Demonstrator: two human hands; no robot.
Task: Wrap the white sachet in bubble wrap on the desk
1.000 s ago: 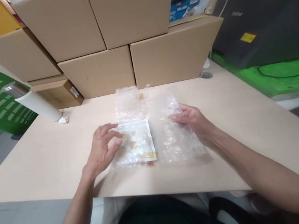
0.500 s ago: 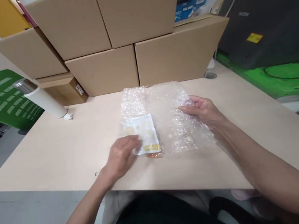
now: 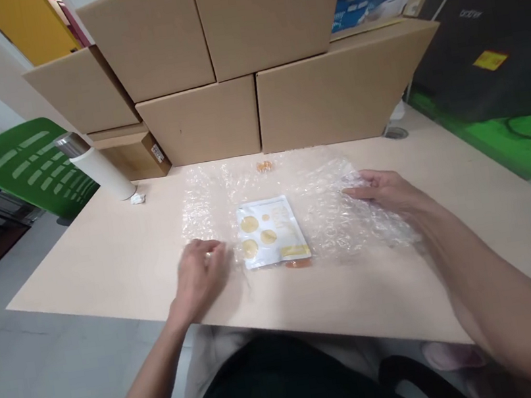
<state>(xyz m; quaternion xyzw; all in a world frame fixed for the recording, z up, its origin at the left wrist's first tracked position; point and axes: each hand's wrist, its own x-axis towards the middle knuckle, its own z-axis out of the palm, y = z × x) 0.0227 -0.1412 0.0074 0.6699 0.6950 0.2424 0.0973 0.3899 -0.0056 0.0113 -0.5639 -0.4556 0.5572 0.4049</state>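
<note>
A sheet of clear bubble wrap [image 3: 331, 209] lies spread over the middle of the table. On it rests a white flat packet [image 3: 273, 231] with yellow circles and a yellow band at its lower right. Something orange [image 3: 298, 263] peeks out below the packet, and a small orange piece [image 3: 265, 166] shows by the far edge of the wrap. My right hand [image 3: 387, 191] pinches the right side of the wrap, which is lifted and crumpled there. At the wrap's near left edge, my left hand [image 3: 201, 272] is closed with curled fingers, slightly blurred.
Cardboard boxes [image 3: 199, 126] are stacked along the back of the table [image 3: 106, 269]. A white flask [image 3: 104, 173] with a metal cap and a crumpled white scrap [image 3: 138, 198] stand at the back left. Beyond the left edge is a green chair [image 3: 30, 161].
The left part of the bubble wrap has been opened out to the left, baring the packet and the orange piece. My left hand has moved off the packet. My right hand still holds the wrap.
</note>
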